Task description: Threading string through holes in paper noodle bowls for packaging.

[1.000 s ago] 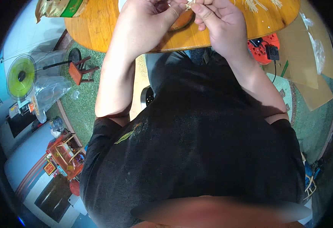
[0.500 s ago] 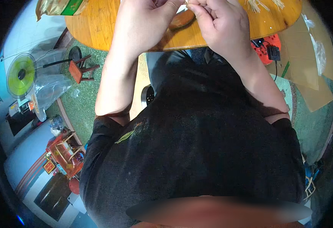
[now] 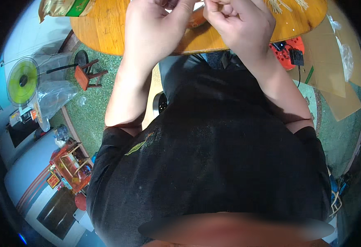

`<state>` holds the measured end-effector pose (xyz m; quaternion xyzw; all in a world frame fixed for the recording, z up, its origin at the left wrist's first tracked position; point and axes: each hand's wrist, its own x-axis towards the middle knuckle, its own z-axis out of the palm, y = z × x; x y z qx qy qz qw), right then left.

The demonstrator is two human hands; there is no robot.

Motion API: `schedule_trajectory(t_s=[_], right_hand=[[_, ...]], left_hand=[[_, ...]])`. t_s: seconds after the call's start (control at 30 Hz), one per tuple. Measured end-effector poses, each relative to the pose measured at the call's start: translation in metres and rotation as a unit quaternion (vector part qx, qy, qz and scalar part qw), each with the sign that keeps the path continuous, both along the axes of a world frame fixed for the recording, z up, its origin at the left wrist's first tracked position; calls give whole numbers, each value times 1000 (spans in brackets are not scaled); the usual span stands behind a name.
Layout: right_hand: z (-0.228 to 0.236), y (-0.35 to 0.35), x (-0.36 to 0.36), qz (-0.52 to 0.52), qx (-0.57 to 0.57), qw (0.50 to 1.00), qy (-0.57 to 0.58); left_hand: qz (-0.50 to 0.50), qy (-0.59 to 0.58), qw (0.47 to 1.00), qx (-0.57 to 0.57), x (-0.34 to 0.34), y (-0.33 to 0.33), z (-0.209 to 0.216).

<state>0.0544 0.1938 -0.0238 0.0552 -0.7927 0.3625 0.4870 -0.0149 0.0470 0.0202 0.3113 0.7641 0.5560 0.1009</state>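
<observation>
Both hands are over the near edge of a round wooden table (image 3: 106, 31), partly cut off by the picture's top edge. My left hand (image 3: 158, 29) has its fingers curled inward, with the thumb pointing up and right. Opposite it, my right hand (image 3: 244, 22) is closed in a pinch. Whatever the fingertips hold is too small or hidden to name. Between the hands, a brown curved thing (image 3: 198, 19) shows on the tabletop, with a bit of white above it. Beyond my right hand lie bundles of thin pale strands (image 3: 281, 5).
A gold and green package (image 3: 67, 7) lies on the table's left. Right of my body are a red stool (image 3: 281, 57) bearing a black adapter (image 3: 296, 57) and flattened cardboard (image 3: 324, 61). On the left stand a green fan (image 3: 23, 80) and a small wooden stool (image 3: 83, 78).
My hands have drawn slightly apart; the right one shifted a little to the right and its fingertips left the left hand's. The table things have not moved.
</observation>
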Motion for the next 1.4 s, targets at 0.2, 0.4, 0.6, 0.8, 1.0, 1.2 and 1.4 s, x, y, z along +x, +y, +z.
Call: schedule_trajectory(t_s=[0.2,0.4,0.6,0.8,1.0,1.2,1.4], right_hand=[[-11,0,0,-23,20,998,45],[-14,0,1,-5,40,999,33],[-16,2,-1,-1,39,998,48],[-22,-2,0,56,-112,992,9],[-13,0,-2,70,-77,993,47],[-15,7,-2,78,-35,996,-4],[-3,6,-2,76,-42,996,-15]], left_hand=[[-40,-132,990,-16,-6,-2,9],[-97,-133,986,-35,-12,-2,16],[-99,-75,986,-112,-11,-1,27],[-61,-114,983,-133,-15,1,21],[-69,-120,990,-15,-21,2,5],[-73,-125,989,16,-22,3,4],[-37,-75,996,5,-15,3,8]])
